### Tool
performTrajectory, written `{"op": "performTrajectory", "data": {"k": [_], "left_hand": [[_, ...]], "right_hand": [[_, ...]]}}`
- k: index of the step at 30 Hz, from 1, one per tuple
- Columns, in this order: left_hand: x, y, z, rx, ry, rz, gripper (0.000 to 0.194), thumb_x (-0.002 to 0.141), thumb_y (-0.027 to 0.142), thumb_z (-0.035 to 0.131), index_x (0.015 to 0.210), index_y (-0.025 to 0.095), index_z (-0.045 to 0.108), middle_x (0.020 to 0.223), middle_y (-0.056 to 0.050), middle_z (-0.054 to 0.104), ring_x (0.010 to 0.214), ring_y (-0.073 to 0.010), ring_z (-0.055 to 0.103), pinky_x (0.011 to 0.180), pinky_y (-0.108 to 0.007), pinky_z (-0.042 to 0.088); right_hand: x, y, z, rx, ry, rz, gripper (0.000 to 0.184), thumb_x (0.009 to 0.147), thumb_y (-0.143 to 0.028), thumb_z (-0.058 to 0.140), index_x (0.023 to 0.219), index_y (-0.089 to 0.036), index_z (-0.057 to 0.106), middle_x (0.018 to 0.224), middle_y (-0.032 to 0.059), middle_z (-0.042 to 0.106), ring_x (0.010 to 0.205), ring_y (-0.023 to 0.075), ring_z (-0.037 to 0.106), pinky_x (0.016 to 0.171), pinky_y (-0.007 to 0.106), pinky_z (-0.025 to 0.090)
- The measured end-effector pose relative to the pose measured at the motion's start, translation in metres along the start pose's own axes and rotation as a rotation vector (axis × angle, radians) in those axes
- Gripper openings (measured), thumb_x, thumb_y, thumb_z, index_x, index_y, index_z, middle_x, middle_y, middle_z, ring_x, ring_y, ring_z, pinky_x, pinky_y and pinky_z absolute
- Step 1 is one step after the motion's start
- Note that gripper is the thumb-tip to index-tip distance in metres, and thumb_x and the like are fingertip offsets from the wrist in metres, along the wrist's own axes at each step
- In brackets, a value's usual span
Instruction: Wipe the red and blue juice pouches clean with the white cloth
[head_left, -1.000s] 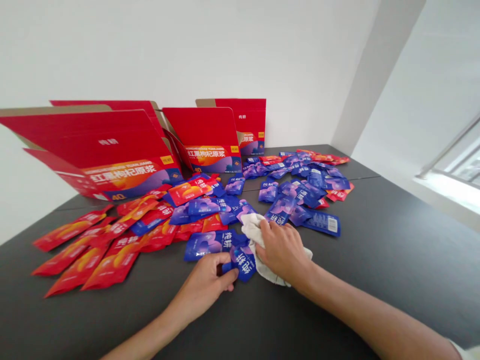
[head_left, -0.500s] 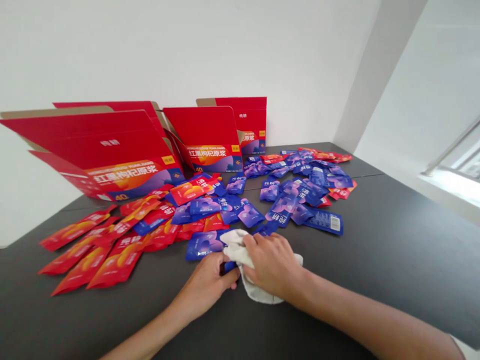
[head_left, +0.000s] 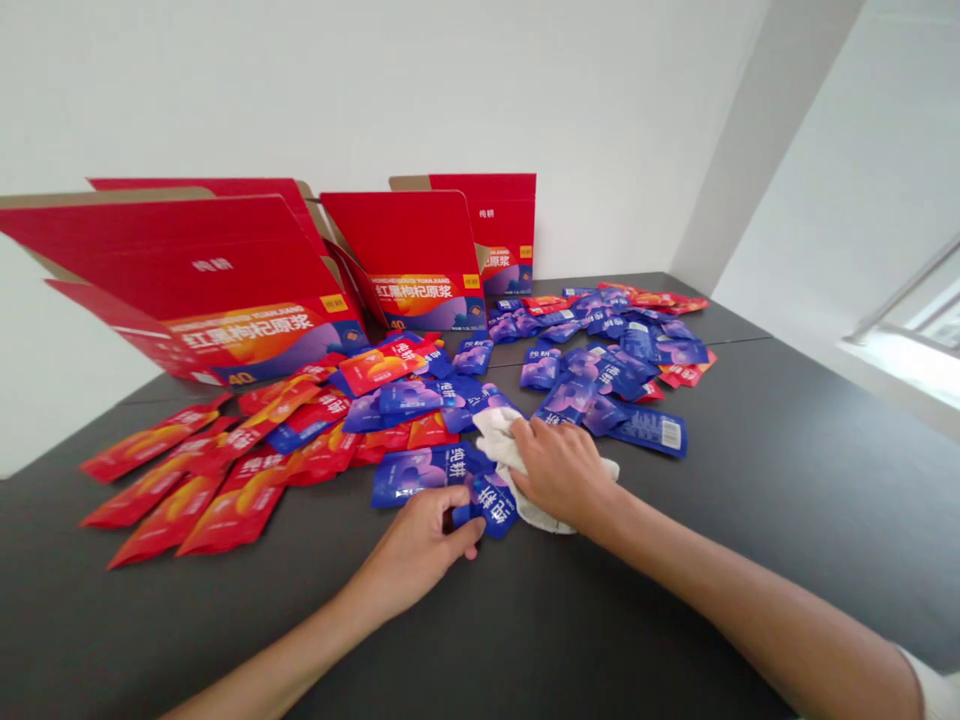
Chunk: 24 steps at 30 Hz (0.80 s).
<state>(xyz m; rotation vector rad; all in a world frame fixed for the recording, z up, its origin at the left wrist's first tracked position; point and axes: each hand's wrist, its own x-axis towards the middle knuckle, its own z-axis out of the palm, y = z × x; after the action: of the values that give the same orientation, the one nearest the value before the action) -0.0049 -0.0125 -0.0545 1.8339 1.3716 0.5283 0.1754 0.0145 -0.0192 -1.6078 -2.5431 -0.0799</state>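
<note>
My left hand (head_left: 424, 548) pinches the near edge of a small blue sachet (head_left: 491, 504) lying on the dark table (head_left: 750, 520). My right hand (head_left: 564, 470) is closed on a crumpled white cloth (head_left: 504, 444) and presses it onto the far part of that sachet. Another blue sachet (head_left: 420, 474) lies just left of them. Many more blue sachets (head_left: 607, 365) spread behind the hands.
Red sachets (head_left: 195, 480) lie in a row at the left. Three open red cartons (head_left: 225, 290) stand along the white wall at the back. A window sill (head_left: 900, 370) runs along the right side.
My right hand slid the cloth toward me over the sachet, then pushed it back away. The left hand stayed on the sachet's near edge. The view tilted slightly.
</note>
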Motion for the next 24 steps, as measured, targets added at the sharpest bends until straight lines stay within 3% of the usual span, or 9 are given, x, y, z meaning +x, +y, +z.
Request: {"op": "performTrajectory", "data": {"k": [2, 4, 8, 13, 18, 22, 24], "left_hand": [[-0.0002, 0.0007, 0.0004, -0.026, -0.006, 0.010, 0.016, 0.081, 0.028, 0.050, 0.074, 0.016, 0.058, 0.062, 0.000, 0.063, 0.059, -0.0154, 0.059, 0.057, -0.023, 0.040], [0.0000, 0.0010, 0.0004, -0.050, -0.014, 0.014, 0.015, 0.081, 0.027, 0.049, 0.077, 0.016, 0.059, 0.063, 0.000, 0.063, 0.059, -0.0152, 0.059, 0.058, -0.023, 0.040], [-0.0002, 0.0013, -0.0001, -0.012, 0.006, 0.003, 0.019, 0.082, 0.031, 0.050, 0.071, 0.017, 0.056, 0.061, 0.001, 0.062, 0.059, -0.0152, 0.058, 0.055, -0.022, 0.038], [-0.0009, 0.0012, 0.0003, -0.032, -0.010, 0.002, 0.015, 0.080, 0.027, 0.049, 0.073, 0.017, 0.058, 0.062, 0.001, 0.064, 0.059, -0.0152, 0.059, 0.057, -0.023, 0.039], [-0.0004, 0.0019, -0.0006, 0.014, 0.007, 0.012, 0.019, 0.082, 0.031, 0.050, 0.071, 0.017, 0.056, 0.060, 0.001, 0.062, 0.059, -0.0157, 0.059, 0.056, -0.023, 0.038], [-0.0009, 0.0017, -0.0002, -0.019, -0.013, 0.019, 0.014, 0.081, 0.025, 0.048, 0.074, 0.017, 0.057, 0.064, 0.000, 0.064, 0.060, -0.0153, 0.060, 0.058, -0.023, 0.039], [-0.0017, 0.0020, -0.0004, -0.031, -0.017, 0.019, 0.013, 0.081, 0.025, 0.048, 0.076, 0.017, 0.057, 0.065, 0.000, 0.065, 0.060, -0.0153, 0.060, 0.058, -0.023, 0.039]], "right_hand": [[-0.0017, -0.0030, -0.0001, 0.024, -0.016, -0.126, 0.031, 0.080, -0.037, 0.053, 0.105, -0.019, 0.048, 0.097, 0.0089, 0.062, 0.087, 0.0230, 0.060, 0.078, 0.033, 0.041], [-0.0025, -0.0056, -0.0004, 0.038, -0.027, -0.158, 0.032, 0.080, -0.037, 0.054, 0.106, -0.019, 0.047, 0.097, 0.0083, 0.062, 0.087, 0.0223, 0.060, 0.080, 0.033, 0.040], [-0.0008, -0.0060, -0.0020, -0.025, -0.027, 0.032, 0.032, 0.084, -0.036, 0.049, 0.110, -0.018, 0.046, 0.098, 0.0107, 0.062, 0.088, 0.0238, 0.060, 0.077, 0.034, 0.041], [-0.0030, -0.0076, -0.0003, 0.042, -0.035, -0.159, 0.030, 0.081, -0.038, 0.052, 0.105, -0.019, 0.048, 0.096, 0.0080, 0.062, 0.086, 0.0227, 0.060, 0.080, 0.034, 0.040], [-0.0007, -0.0017, -0.0009, -0.047, -0.030, 0.035, 0.032, 0.084, -0.036, 0.049, 0.110, -0.017, 0.046, 0.100, 0.0120, 0.061, 0.090, 0.0239, 0.059, 0.080, 0.035, 0.039], [-0.0061, -0.0055, -0.0004, 0.030, -0.046, -0.174, 0.032, 0.080, -0.036, 0.054, 0.106, -0.019, 0.048, 0.097, 0.0089, 0.061, 0.088, 0.0221, 0.059, 0.081, 0.033, 0.039], [-0.0074, -0.0063, 0.0001, 0.040, -0.035, -0.148, 0.033, 0.080, -0.036, 0.055, 0.107, -0.019, 0.048, 0.096, 0.0084, 0.062, 0.087, 0.0221, 0.059, 0.081, 0.034, 0.039]]}}
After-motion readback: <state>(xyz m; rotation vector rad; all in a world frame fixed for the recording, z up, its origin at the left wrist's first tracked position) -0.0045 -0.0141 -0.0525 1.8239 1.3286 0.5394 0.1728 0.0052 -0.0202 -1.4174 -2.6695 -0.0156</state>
